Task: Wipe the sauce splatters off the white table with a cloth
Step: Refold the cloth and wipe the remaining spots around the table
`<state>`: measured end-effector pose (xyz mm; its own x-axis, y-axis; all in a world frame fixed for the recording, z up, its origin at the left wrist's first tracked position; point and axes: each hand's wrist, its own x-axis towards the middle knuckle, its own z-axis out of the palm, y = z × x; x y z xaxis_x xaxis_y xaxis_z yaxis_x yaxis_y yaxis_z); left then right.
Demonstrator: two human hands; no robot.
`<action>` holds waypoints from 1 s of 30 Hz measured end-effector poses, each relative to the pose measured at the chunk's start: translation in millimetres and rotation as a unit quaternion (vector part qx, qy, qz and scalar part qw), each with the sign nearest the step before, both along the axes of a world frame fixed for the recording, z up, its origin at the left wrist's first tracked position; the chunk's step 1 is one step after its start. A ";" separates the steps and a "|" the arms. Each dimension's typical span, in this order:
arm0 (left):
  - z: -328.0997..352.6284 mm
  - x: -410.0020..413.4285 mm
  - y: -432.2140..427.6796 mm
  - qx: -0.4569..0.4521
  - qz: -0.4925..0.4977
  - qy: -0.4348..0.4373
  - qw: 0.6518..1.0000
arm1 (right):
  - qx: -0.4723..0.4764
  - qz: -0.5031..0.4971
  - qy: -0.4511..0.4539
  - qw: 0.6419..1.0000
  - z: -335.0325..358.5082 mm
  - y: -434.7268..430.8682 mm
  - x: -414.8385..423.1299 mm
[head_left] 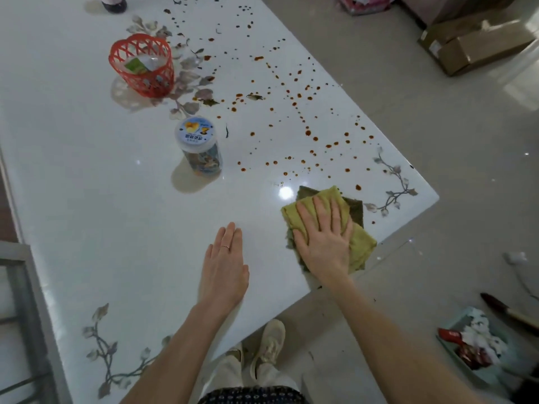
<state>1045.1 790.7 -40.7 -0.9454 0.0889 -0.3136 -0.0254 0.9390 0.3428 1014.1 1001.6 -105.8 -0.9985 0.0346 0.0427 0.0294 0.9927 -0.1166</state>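
A: What fills most of the view?
B: The white counter (pixel 116 199), with grey floral inlays at its corners. Reddish-brown sauce splatters (pixel 307 132) dot its far right part, the nearest ones just beyond the cloth.
A: Where is the cloth?
B: By the counter's near right corner. The yellow-green cloth (pixel 326 195) lies folded, with a darker layer showing beneath. That may be its other side, but the view is too soft to tell.
A: And the hands?
B: 2 bare hands. The right hand (pixel 323 243) lies flat on the cloth, fingers straight and spread, pressing it rather than curling round it. The left hand (pixel 224 269) rests palm-down on bare counter to its left, apart from the cloth, fingers straight and together, grasping nothing.
A: Anything smaller?
B: A red lattice basket (pixel 143 68) stands far left. A lidded jar (pixel 198 147) stands between it and the hands. 1 thin ring (pixel 226 246) sits on a left finger.
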 end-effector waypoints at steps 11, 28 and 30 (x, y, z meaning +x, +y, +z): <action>-7.2 -0.4 -2.8 -0.013 -0.010 -0.007 1.000 | -0.047 0.057 0.031 0.997 -0.5 58.6 19.3; -9.6 -1.9 3.0 -0.042 -0.008 -0.022 0.999 | -0.152 0.001 0.025 0.988 9.2 48.8 -5.0; -8.6 -1.9 2.6 -0.038 -0.003 -0.023 0.999 | -0.139 0.053 0.040 0.988 11.6 16.4 15.5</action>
<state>1043.2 793.2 -49.3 -0.9294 0.0693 -0.3624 -0.0335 0.9623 0.2701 1029.7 1018.1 -94.3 -0.9909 -0.0481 0.1258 -0.0932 0.9189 -0.3833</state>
